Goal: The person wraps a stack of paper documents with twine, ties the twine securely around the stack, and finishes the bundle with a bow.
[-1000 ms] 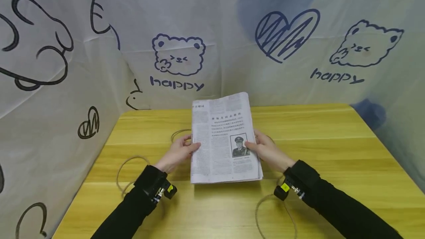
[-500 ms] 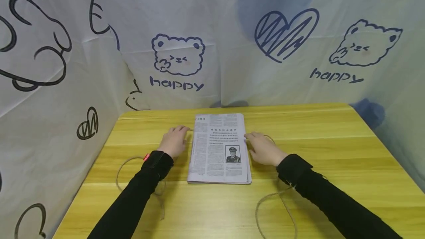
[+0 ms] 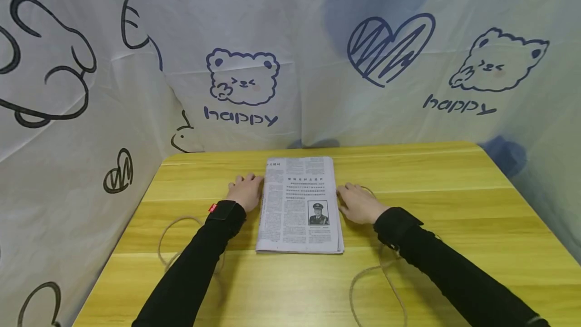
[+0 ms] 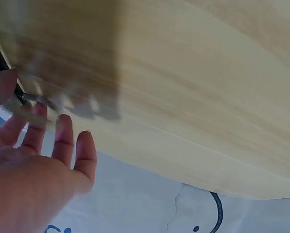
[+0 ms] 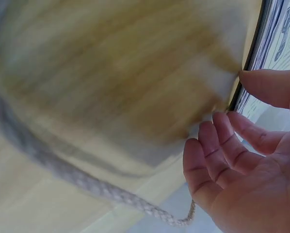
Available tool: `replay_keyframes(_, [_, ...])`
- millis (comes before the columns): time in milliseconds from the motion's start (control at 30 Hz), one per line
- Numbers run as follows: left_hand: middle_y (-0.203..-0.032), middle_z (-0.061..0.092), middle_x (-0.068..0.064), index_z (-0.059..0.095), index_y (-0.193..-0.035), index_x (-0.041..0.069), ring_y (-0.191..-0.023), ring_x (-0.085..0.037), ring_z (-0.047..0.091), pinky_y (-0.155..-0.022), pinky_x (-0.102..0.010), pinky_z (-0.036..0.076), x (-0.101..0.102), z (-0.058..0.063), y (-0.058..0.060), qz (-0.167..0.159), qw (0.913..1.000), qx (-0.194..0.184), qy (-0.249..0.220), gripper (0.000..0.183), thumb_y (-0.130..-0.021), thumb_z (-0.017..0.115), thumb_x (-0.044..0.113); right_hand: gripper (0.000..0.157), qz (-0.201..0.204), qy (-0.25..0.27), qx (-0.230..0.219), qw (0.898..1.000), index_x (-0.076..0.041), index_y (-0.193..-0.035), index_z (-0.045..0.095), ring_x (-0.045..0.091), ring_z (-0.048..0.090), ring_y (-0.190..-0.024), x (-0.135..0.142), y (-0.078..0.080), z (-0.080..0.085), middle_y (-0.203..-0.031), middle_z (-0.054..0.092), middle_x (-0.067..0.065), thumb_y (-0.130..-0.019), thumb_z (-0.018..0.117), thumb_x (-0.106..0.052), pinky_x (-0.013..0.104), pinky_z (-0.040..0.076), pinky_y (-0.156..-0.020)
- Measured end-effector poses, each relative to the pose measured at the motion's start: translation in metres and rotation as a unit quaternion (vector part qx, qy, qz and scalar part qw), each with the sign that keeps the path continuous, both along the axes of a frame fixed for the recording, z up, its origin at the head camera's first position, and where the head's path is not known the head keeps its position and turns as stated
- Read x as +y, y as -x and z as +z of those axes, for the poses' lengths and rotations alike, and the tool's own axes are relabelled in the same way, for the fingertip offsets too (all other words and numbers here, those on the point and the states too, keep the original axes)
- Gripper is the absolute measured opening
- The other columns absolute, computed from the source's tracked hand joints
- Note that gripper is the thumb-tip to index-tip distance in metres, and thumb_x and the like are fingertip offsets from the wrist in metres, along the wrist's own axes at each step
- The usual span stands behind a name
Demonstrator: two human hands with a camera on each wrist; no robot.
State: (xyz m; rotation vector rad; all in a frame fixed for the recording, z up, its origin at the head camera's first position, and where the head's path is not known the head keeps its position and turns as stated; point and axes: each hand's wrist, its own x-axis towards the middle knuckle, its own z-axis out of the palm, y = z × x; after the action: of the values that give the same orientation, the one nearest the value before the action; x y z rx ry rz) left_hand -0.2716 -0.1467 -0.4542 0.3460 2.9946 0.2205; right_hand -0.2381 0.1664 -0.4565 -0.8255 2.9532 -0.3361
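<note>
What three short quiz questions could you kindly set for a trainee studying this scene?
1. True or false: in the head view, the newspaper lies between the left hand and the right hand.
2. Fill in: in the right wrist view, a braided ____ shows beside the right hand.
3. In the head view, the portrait is nearest which page edge: A top, B left, C right?

Key: 1 true; 2 cord; 3 C.

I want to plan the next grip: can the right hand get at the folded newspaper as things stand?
Probably yes. The right hand sits at the right edge of the newspaper, fingers toward it, and I see nothing lying on top of it; whether they touch is unclear.
</note>
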Motion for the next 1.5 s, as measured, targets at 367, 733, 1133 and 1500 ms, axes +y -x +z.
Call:
replay_keyframes(367, [-0.093,0.058,-0.011,0.058,-0.104,0.0,-0.087,-0.025,0.055,-0.08,-0.04,0.047,0.002,0.006,-0.007,-0.046,0.9964,-0.023,-0.067,0.014,-0.091,0.055,-0.003,0.027,-0.01,0.007,0.027,1.0,-0.001,-0.104,0.054,0.031,0.045,-0.086,0.003,0.007,-0.004,-0.095,0.049,0.014,-0.086,0.068,-0.015,0.043,0.042,-0.074])
replay_keyframes(733, [-0.09,0.059,-0.009,0.061,-0.094,0.008,-0.082,-0.023,0.055,-0.079,-0.039,0.047,-0.015,0.002,-0.012,-0.105,0.9903,-0.017,-0.089,0.018,-0.088,0.056,-0.007,0.02,-0.027,-0.01,0.022,0.999,-0.007,-0.103,0.054,0.032,0.044,-0.085,0.01,0.005,-0.003,-0.094,0.051,0.011,-0.091,0.064,-0.02,0.045,0.039,-0.071])
replay_keyframes(1133, [-0.086,0.051,-0.005,0.06,-0.098,0.014,-0.076,-0.02,0.049,-0.071,-0.033,0.044,-0.014,0.004,-0.022,-0.142,0.9889,-0.008,-0.044,0.03,-0.085,0.055,-0.012,0.012,0.068,0.011,0.001,0.998,-0.005,-0.086,0.052,0.021,0.048,-0.074,0.018,0.008,-0.01,-0.079,0.048,0.003,-0.087,0.061,0.003,0.036,0.044,-0.068])
replay_keyframes(1500, [-0.083,0.047,-0.007,0.06,-0.093,0.013,-0.074,-0.02,0.046,-0.067,-0.031,0.041,-0.014,0.005,-0.027,-0.169,0.9847,-0.008,-0.043,0.027,-0.085,0.056,-0.012,0.024,0.107,0.052,-0.057,0.991,-0.006,-0.084,0.051,0.017,0.044,-0.072,0.028,0.008,-0.001,-0.077,0.047,0.004,-0.077,0.051,0.018,0.034,0.042,-0.066])
